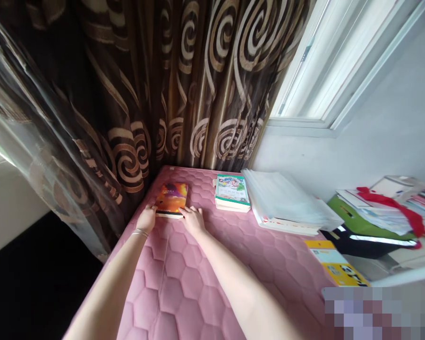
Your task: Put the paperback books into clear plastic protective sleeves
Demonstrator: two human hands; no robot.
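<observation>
A thick paperback book (172, 197) with an orange and purple cover lies at the far left of the pink quilted mattress (184, 278). My left hand (147, 218), a thin bracelet at its wrist, is closed on the book's near left corner. At the near right corner, my right hand (194, 219) grips the edge with its thumb against the cover; its other fingers are bent beside the book. To the right lies a small stack of books (232, 191) with a green and white illustrated cover on top.
A large pile of papers in clear plastic covers (283, 196) stands along the wall. Further right are a green and black bag (364, 226), a red ribbon (393, 208) and a yellow panda booklet (336, 264). Brown patterned curtains (205, 85) hang behind the mattress.
</observation>
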